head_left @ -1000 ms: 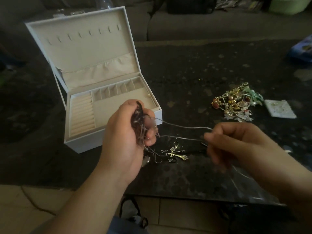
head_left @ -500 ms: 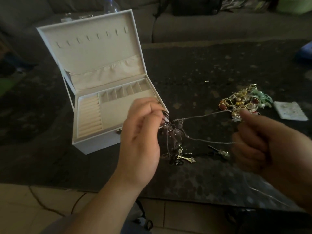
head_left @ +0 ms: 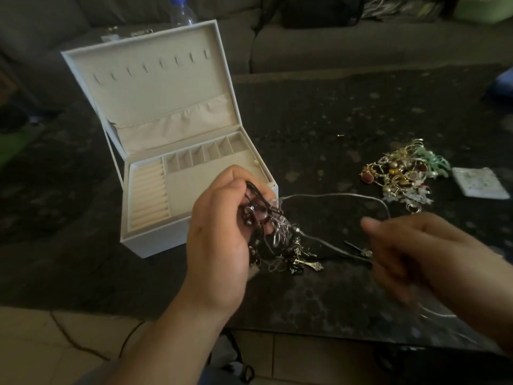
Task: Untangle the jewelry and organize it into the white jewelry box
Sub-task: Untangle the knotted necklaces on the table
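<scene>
Jewelry tangle (head_left: 266,232) sits bunched in the left hand (head_left: 219,232), fingers curled round it as an anchor, while the blurry right hand (head_left: 416,251) seemingly pinches a silver chain (head_left: 333,196) to tease it loose, white jewelry box (head_left: 177,151) waiting open behind.

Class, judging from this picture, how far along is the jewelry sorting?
Done: white jewelry box stands open, nearly empty. In hand: left hand grips the tangled necklaces; right hand pulls a silver chain. Left: the jewelry pile on the table.
</scene>
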Demonstrator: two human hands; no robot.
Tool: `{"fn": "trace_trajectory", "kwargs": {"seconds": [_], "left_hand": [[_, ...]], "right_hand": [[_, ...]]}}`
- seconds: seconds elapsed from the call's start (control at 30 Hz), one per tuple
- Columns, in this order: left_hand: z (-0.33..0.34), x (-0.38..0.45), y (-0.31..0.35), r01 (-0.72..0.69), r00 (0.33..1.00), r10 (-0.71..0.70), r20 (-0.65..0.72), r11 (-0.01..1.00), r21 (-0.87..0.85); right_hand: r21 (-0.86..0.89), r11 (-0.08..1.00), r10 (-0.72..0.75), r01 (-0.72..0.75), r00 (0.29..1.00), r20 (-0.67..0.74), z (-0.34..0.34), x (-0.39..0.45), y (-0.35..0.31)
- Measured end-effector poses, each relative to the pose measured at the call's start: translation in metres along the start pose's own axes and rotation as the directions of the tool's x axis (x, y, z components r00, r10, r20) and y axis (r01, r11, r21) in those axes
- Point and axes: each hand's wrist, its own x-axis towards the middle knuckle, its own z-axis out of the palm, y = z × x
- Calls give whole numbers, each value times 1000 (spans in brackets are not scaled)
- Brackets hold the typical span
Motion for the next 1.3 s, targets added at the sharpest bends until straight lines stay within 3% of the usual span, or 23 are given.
{"fn": "trace_trajectory", "kwargs": {"seconds": [0.1, 0.17, 0.23, 0.3, 0.37, 0.4, 0.5, 0.57, 0.67, 0.73, 0.83, 0.97, 1.17, 1.3], "left_hand": [[4, -2, 1, -9, 999, 9, 48, 1000, -1], [5, -4, 1, -9, 996, 8, 89, 1000, 5], [6, -4, 1, -8, 993, 8, 120, 1000, 1], [6, -5, 0, -34, 988, 32, 149, 999, 13], [7, -5, -1, -45, 983, 40, 181, 999, 25], [7, -6, -1, -39, 981, 33, 191, 999, 29], [6, -5, -1, -38, 980, 28, 197, 998, 47], [7, -6, -1, -44, 980, 33, 198, 998, 51], [6, -7, 0, -31, 980, 23, 199, 999, 38], [5, -7, 0, -11, 980, 7, 199, 1000, 19], [6, -6, 0, -21, 979, 13, 206, 999, 36], [7, -6, 0, 3, 978, -8, 207, 1000, 28], [6, -7, -2, -16, 961, -5, 278, 997, 74], [4, -6, -3, -24, 961, 7, 277, 998, 59]], "right_hand": [[-197, 980, 4, -7, 1000, -18, 4, 1, 0], [-339, 936, -135, 90, 985, -111, 7, 1, 2], [-322, 916, -332, 240, 903, -274, 11, 3, 6], [-332, 824, -561, 458, 741, -369, 18, 5, 3], [-451, 654, -751, 607, 594, -289, 23, 4, -3], [-480, 586, -801, 652, 555, -224, 26, 1, -5], [-489, 519, -839, 701, 528, -132, 26, -1, -7], [-534, 513, -831, 672, 544, -113, 26, 2, -5], [-344, 766, -636, 543, 716, -286, 31, 8, -3], [-123, 893, -449, 432, 862, -233, 32, 8, -7], [17, 948, -314, 317, 945, -89, 29, 8, -13], [-1, 955, -296, 296, 955, -14, 30, 5, -15], [-69, 916, -401, 395, 907, -131, 33, 7, -9], [-80, 896, -443, 436, 886, -136, 31, 8, -5]]}}
